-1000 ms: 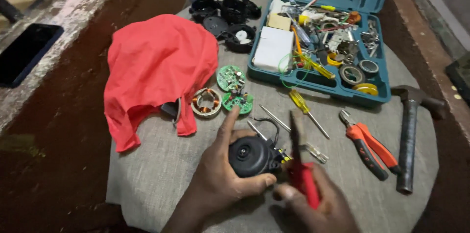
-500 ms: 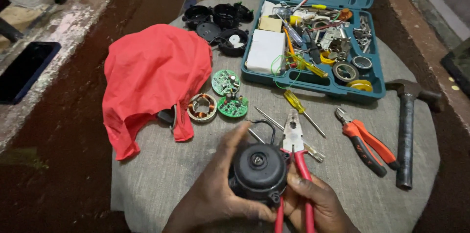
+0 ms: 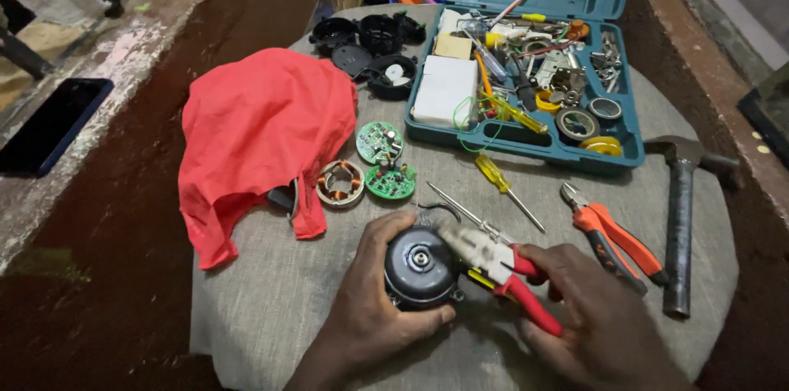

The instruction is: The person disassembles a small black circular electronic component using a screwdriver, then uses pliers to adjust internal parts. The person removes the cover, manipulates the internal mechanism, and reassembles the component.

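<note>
Pliers (image 3: 501,263) now flat across motor (image 3: 419,266)

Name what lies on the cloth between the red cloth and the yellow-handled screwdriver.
In the head view, two green circuit boards and a copper-wound coil lie between the red cloth and the yellow-handled screwdriver.

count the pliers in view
2. Red-handled pliers are in the right hand, jaws at the black motor held by the left hand. Orange-handled pliers lie on the cloth beside the hammer. More may hide in the toolbox.
</note>
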